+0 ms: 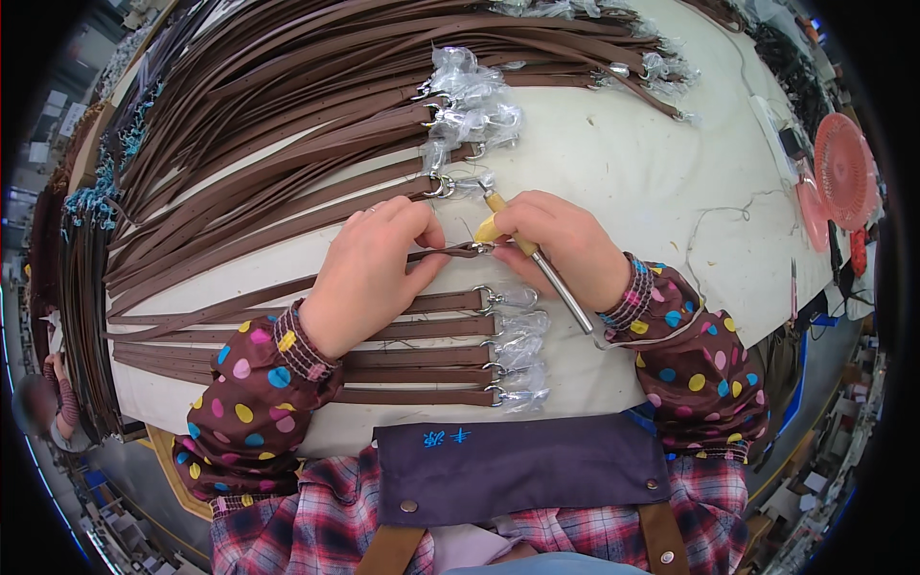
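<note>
My left hand (372, 264) pinches a brown strap (436, 254) near its metal-fitted end, thumb and fingers pressed together. My right hand (565, 244) is closed around a pen-like tool (563, 292) with a metal barrel and a thin, pale-handled tip pointing away from me. A cord seems to leave its near end by my right sleeve. Something yellow (487, 230) covers a fingertip of that hand, right beside the strap's metal fitting (482, 247). My right fingers touch or almost touch this fitting; exactly which, I cannot tell. Finished-edge straps (422, 355) with plastic-wrapped buckles lie nearer to me.
A large pile of brown straps (287, 105) spreads across the far left of the white table (613, 153), their metal ends wrapped in clear plastic (470, 91). Blue ties (91, 206) bundle some at the left. At right stand a pink fan (845, 171) and a white power strip (770, 134).
</note>
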`<control>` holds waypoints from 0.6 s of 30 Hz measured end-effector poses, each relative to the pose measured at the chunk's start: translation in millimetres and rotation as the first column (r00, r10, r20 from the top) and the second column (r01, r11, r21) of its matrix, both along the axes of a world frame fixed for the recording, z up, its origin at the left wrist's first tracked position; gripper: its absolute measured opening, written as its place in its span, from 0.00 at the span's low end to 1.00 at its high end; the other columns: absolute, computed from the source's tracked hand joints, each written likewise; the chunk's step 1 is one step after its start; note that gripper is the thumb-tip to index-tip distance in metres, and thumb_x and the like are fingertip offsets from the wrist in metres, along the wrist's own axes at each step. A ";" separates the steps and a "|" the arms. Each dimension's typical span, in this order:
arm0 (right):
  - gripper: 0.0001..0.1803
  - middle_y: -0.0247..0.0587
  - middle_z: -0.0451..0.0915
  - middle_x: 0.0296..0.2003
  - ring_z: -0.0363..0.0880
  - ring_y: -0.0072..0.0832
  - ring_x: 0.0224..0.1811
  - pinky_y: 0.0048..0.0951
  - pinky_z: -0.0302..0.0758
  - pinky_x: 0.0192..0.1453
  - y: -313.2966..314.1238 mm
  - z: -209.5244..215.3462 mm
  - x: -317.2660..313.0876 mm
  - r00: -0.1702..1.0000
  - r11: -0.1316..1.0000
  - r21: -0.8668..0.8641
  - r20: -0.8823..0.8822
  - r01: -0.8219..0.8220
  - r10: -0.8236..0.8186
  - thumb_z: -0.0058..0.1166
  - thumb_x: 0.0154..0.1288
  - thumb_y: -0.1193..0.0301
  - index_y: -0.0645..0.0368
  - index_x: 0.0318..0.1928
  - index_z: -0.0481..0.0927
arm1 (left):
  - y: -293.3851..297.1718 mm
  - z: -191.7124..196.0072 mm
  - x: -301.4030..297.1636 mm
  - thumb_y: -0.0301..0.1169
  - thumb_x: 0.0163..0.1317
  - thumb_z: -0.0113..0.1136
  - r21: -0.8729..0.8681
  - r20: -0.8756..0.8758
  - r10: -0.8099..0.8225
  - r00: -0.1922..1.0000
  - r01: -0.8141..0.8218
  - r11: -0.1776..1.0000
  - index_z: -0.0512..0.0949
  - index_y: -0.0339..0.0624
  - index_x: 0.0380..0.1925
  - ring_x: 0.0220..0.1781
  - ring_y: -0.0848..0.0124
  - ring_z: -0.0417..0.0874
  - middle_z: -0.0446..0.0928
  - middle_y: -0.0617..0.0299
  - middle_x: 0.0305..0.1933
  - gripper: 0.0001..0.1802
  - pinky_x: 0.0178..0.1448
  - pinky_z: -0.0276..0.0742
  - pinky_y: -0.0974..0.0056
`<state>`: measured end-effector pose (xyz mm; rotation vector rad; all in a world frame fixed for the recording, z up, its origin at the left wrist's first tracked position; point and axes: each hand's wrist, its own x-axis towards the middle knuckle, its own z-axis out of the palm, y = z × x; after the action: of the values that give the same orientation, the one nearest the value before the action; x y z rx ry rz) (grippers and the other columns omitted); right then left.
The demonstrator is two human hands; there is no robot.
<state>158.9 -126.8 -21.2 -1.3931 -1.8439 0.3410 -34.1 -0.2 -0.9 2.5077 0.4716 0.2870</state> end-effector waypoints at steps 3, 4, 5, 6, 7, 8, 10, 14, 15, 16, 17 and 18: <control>0.12 0.42 0.76 0.32 0.78 0.40 0.35 0.35 0.76 0.39 -0.4 -0.4 -0.5 0.998 0.999 -0.004 -0.056 0.034 -0.034 0.58 0.56 0.79 0.57 0.41 0.76 | -12.5 3.7 -3.9 0.29 0.54 0.65 0.232 0.032 -0.025 0.999 0.017 0.973 0.72 0.43 0.31 0.34 0.59 0.78 0.73 0.59 0.32 0.10 0.37 0.73 0.58; 0.11 0.42 0.77 0.32 0.78 0.39 0.34 0.35 0.76 0.40 -0.2 -3.7 -1.0 0.994 0.998 0.034 -0.096 0.057 -0.054 0.58 0.57 0.77 0.58 0.42 0.76 | -14.1 5.1 -4.7 0.29 0.54 0.65 0.232 0.032 -0.027 0.999 0.018 0.972 0.72 0.43 0.31 0.34 0.59 0.78 0.73 0.59 0.32 0.10 0.37 0.73 0.58; 0.10 0.43 0.78 0.32 0.78 0.39 0.33 0.34 0.76 0.40 -0.1 -5.5 -1.5 0.988 0.994 0.072 -0.137 0.082 -0.071 0.59 0.58 0.76 0.59 0.42 0.77 | -15.2 6.6 -5.4 0.28 0.54 0.65 0.117 -0.013 -0.030 0.999 0.031 0.993 0.72 0.43 0.32 0.33 0.59 0.78 0.73 0.58 0.32 0.10 0.35 0.74 0.58; 0.10 0.43 0.78 0.32 0.78 0.39 0.33 0.34 0.76 0.40 -0.8 -4.1 -3.4 0.988 0.994 0.069 -0.137 0.083 -0.073 0.59 0.58 0.76 0.59 0.42 0.77 | -15.2 6.8 -5.9 0.28 0.53 0.65 -0.002 -0.058 -0.037 0.998 0.037 0.999 0.72 0.42 0.32 0.33 0.59 0.79 0.74 0.58 0.32 0.10 0.34 0.75 0.58; 0.09 0.41 0.79 0.32 0.77 0.33 0.34 0.29 0.75 0.40 -2.6 -0.5 -5.9 0.970 0.995 0.020 -0.225 0.095 -0.088 0.58 0.61 0.77 0.61 0.42 0.77 | -13.7 6.2 -5.1 0.28 0.53 0.65 -0.005 -0.058 -0.039 0.998 0.039 0.999 0.72 0.42 0.32 0.33 0.59 0.79 0.74 0.58 0.32 0.10 0.34 0.75 0.58; 0.08 0.40 0.80 0.33 0.77 0.27 0.34 0.25 0.73 0.41 -3.7 2.6 -6.9 0.944 0.994 -0.031 -0.311 0.103 -0.108 0.57 0.63 0.77 0.63 0.42 0.76 | -11.1 5.4 -3.2 0.28 0.53 0.65 -0.096 -0.068 -0.025 0.997 0.018 0.995 0.72 0.42 0.32 0.32 0.59 0.79 0.74 0.58 0.32 0.10 0.34 0.75 0.59; 0.08 0.39 0.80 0.33 0.76 0.24 0.35 0.23 0.72 0.41 -4.6 7.6 -4.9 0.937 0.998 -0.043 -0.343 0.046 -0.058 0.56 0.64 0.76 0.64 0.43 0.77 | -10.7 8.1 -1.8 0.27 0.53 0.65 -0.183 -0.083 -0.007 0.997 -0.008 0.983 0.72 0.41 0.33 0.32 0.58 0.79 0.75 0.58 0.32 0.11 0.35 0.75 0.59; 0.09 0.37 0.78 0.28 0.76 0.23 0.29 0.24 0.72 0.35 -6.1 2.3 -13.6 0.822 0.972 -0.236 -0.552 0.006 -0.139 0.58 0.63 0.71 0.63 0.39 0.76 | -12.4 9.0 1.6 0.27 0.53 0.66 -0.221 -0.107 0.013 0.994 -0.036 0.975 0.73 0.41 0.34 0.32 0.60 0.79 0.75 0.58 0.31 0.11 0.35 0.75 0.60; 0.09 0.37 0.78 0.28 0.76 0.23 0.29 0.24 0.72 0.35 -5.8 0.7 -16.6 0.823 0.971 -0.238 -0.551 0.005 -0.140 0.58 0.63 0.71 0.63 0.39 0.76 | -12.6 8.1 1.7 0.27 0.54 0.66 -0.213 -0.088 -0.006 0.996 -0.013 0.977 0.74 0.40 0.34 0.31 0.60 0.79 0.75 0.58 0.31 0.11 0.35 0.75 0.60; 0.10 0.36 0.78 0.27 0.76 0.22 0.29 0.24 0.71 0.34 -5.3 -1.0 -19.5 0.821 0.977 -0.208 -0.548 0.051 -0.160 0.58 0.61 0.71 0.63 0.39 0.74 | -12.2 5.5 1.3 0.27 0.54 0.66 -0.215 -0.087 -0.004 0.996 -0.015 0.977 0.74 0.40 0.34 0.31 0.60 0.79 0.75 0.58 0.31 0.11 0.35 0.75 0.60; 0.11 0.36 0.77 0.26 0.75 0.20 0.28 0.23 0.71 0.33 -5.1 -2.5 -21.0 0.819 0.980 -0.176 -0.546 0.097 -0.179 0.59 0.60 0.71 0.63 0.38 0.72 | -11.1 1.6 0.4 0.26 0.53 0.66 -0.211 -0.039 -0.013 0.999 0.005 0.977 0.75 0.40 0.33 0.26 0.67 0.75 0.74 0.60 0.28 0.10 0.31 0.72 0.64; 0.11 0.36 0.77 0.26 0.75 0.20 0.28 0.23 0.71 0.33 -5.3 -4.1 -21.1 0.819 0.979 -0.178 -0.544 0.096 -0.179 0.59 0.60 0.71 0.63 0.38 0.72 | -10.0 -0.7 0.1 0.25 0.53 0.66 -0.207 0.009 -0.025 1.000 0.026 0.978 0.76 0.39 0.32 0.22 0.74 0.71 0.73 0.63 0.26 0.09 0.27 0.68 0.68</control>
<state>137.9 -132.0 -25.3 -1.3301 -1.2450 0.7352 -34.0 -10.3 -1.6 2.3077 0.4425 0.2239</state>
